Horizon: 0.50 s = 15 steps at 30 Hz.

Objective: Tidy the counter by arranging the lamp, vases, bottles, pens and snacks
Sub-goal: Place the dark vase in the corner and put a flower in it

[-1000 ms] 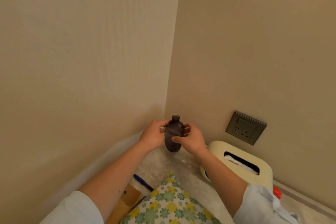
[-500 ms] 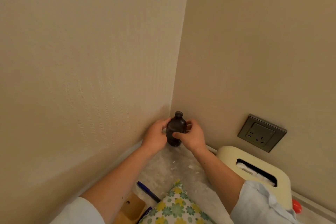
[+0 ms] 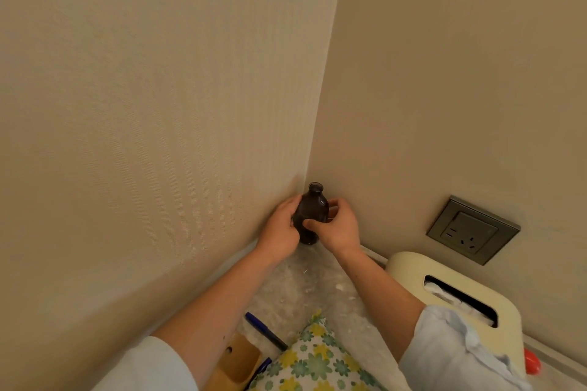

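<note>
The small dark brown glass vase with a narrow neck and rounded body (image 3: pixel 310 214) stands upright in the far corner of the pale marbled stone table (image 3: pixel 305 289), where the two beige walls meet. Its long axis is vertical, mouth upward; its base appears to rest on the table surface, though the contact line is partly hidden by the hands. The left hand (image 3: pixel 281 228) clasps the vase from its left side and the right hand (image 3: pixel 336 227) clasps it from its right side, the thumb of the right hand laid across the front of the body. Both hands are closed on the vase, one on each flank, and neither is nearer than the other. The vase lies straight ahead of both hands, with a wall close behind it on two sides. The coming move is judged to be release: each hand should open sideways and draw back toward the person along the table, since no room exists beyond the vase. Nearer the person lie a blue pen (image 3: pixel 265 330), a green-and-yellow floral snack packet (image 3: pixel 314 362) and a cream plastic tissue box (image 3: pixel 444 298), well apart from the vase.
</note>
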Available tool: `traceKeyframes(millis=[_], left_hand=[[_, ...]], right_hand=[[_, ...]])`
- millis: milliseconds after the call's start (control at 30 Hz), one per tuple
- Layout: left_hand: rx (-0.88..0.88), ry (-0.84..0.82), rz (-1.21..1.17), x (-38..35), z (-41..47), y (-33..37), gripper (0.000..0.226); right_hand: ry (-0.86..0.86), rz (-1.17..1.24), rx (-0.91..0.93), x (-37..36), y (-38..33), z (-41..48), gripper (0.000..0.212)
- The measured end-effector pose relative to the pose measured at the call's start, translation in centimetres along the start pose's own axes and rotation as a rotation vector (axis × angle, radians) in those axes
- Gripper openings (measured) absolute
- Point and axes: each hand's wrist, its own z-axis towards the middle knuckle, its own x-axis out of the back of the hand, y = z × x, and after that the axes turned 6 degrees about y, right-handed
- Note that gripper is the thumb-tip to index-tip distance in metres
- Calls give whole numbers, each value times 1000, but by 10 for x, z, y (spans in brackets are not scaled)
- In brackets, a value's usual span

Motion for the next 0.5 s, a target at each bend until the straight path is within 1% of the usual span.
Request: traceKeyframes(millis=[200,367,433,500], left_hand=[[-14,-10,37,-1,-9,2,77],[11,27,72,1,-21,11,72],[7,52,50,2,-29,19,68],[14,83,-22,0,-40,28,65]], right_hand=[[-17,-10,-13,0,-1,-1,52],[-34,-5,-49,12,-5,-11,72],[-29,16,-36,26,-11,-22,67],[-29,46,-18,44,-17,-36,52]])
